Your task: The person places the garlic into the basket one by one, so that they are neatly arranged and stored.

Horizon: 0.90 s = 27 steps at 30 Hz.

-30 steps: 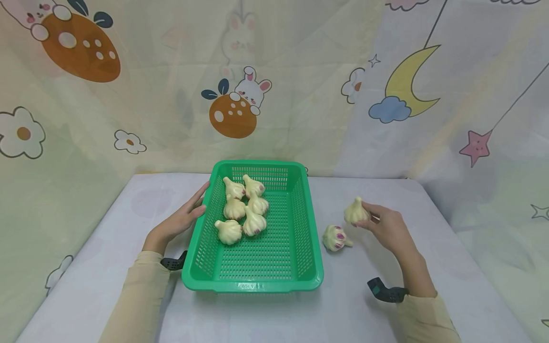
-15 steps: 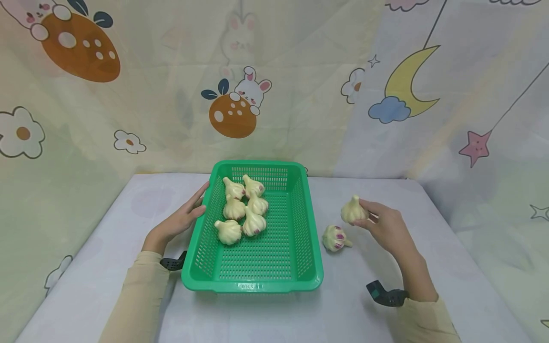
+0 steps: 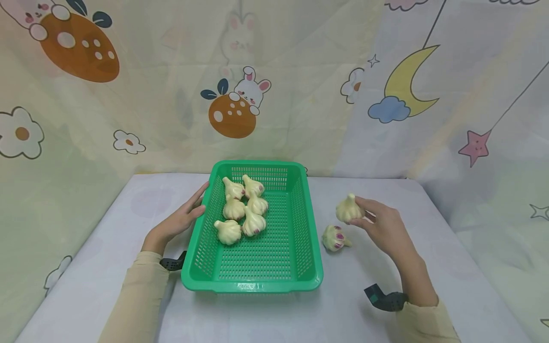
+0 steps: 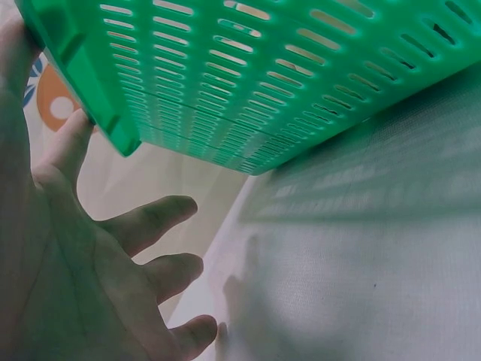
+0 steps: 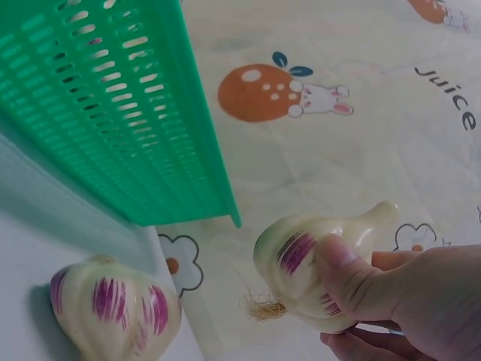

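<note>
My right hand (image 3: 381, 224) pinches a pale garlic bulb (image 3: 348, 209) above the table, to the right of the green basket (image 3: 253, 286). In the right wrist view, the held garlic bulb (image 5: 301, 263) shows purple streaks and a tuft of roots, with my thumb pressed on its side. Just below it in the head view, a second garlic bulb (image 3: 334, 238) lies on the table beside the basket. My left hand (image 3: 177, 224) rests against the basket's left side, fingers spread, with fingertips at the rim in the left wrist view. Several garlic bulbs (image 3: 254, 222) lie in the basket's left half.
The white-covered table (image 3: 274, 317) holds the basket near its middle. Behind it hangs a printed cloth backdrop (image 3: 300, 109) with rabbits, a moon and flowers. A dark wrist camera (image 3: 386, 299) is strapped on my right wrist, another (image 3: 173, 262) on my left.
My right hand has moved slightly left and up with the garlic bulb, closer to the basket. My left hand, the basket and the bulb on the table have stayed put.
</note>
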Available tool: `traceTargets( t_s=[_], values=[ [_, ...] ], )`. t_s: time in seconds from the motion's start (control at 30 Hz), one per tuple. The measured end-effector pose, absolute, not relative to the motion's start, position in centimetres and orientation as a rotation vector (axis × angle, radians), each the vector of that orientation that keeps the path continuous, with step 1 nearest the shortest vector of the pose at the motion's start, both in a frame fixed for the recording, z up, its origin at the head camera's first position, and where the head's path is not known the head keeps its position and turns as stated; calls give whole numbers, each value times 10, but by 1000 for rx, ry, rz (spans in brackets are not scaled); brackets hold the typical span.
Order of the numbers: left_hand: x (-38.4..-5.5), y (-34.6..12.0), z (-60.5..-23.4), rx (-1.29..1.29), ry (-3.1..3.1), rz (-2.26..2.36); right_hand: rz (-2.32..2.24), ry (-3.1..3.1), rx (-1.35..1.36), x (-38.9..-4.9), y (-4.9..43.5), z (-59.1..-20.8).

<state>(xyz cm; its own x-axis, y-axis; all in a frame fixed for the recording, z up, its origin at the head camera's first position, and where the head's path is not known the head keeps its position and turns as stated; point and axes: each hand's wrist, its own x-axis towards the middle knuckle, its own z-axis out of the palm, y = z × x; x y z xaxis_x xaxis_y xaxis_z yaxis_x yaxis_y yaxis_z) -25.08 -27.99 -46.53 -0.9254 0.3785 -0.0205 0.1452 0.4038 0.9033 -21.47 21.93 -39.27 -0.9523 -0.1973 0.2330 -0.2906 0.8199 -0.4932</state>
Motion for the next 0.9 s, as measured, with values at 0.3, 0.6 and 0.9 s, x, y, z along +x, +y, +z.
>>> traceTargets(
  t_s=[0.3, 0.6, 0.9],
  values=[
    [-250, -280, -465, 451, 2447, 1529, 829, -2788, 432, -210, 210, -389],
    [-250, -279, -464, 470, 2442, 1537, 869, -2689, 485, -207, 203, -388],
    [-250, -279, -464, 465, 2440, 1534, 925, -2632, 533, -203, 191, -386]
  ],
)
